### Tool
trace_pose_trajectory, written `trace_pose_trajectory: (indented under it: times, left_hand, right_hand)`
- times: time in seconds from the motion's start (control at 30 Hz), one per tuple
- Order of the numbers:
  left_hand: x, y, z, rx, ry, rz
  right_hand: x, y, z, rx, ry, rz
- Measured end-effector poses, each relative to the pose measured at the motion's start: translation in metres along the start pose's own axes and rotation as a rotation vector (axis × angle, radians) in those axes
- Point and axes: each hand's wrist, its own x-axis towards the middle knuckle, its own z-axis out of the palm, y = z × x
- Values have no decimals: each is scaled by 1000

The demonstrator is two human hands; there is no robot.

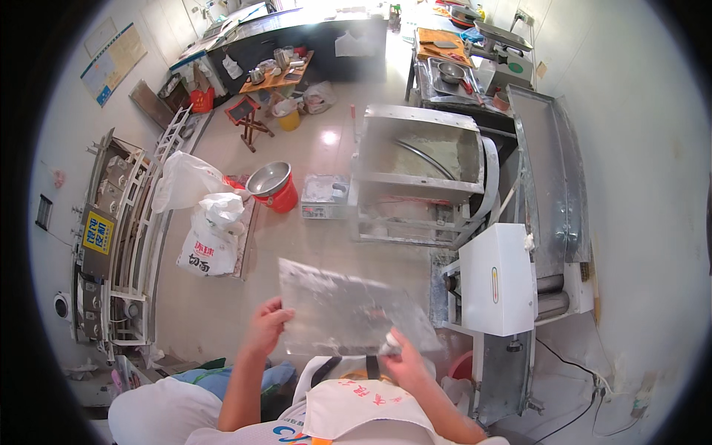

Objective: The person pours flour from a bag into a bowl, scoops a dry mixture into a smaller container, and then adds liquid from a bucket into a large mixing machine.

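A flat grey rectangular sheet (348, 308) with white, powdery smears is held tilted in front of my body; whether it is metal or plastic I cannot tell. My left hand (265, 326) is closed on its left edge, thumb and fingers pinching it. At the lower right part of the sheet, my right hand (404, 360) is closed round a small white lump (389, 343) pressed against the surface. What the lump is made of does not show. Over my front hangs a white apron (371, 408).
A large metal mixer (426, 185) with pale powder inside stands ahead, beside a white-housed machine (495, 278) at the right. On the floor are a scale (325, 196), a red bucket (280, 200) under a metal bowl (269, 178), and white sacks (208, 245). A rack (133, 245) lines the left.
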Motion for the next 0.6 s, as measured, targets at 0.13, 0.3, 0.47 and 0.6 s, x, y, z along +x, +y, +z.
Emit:
trace_pose_trajectory:
  times: [0.13,0.3,0.47,0.6]
  left_hand:
    - [-9,92,-5,-90,-22,190]
    - [51,113,-31,-179,-133,215]
    - [205,105,32,-309,-73,372]
    - [338,101,90,-261,65,318]
  right_hand:
    - [-15,-9,102,-45,-135,-127]
    - [-38,-74,179,131,-383,-327]
    - [84,-178,174,-11,-282,-713]
    - [161,-241,195,82,-61,-750]
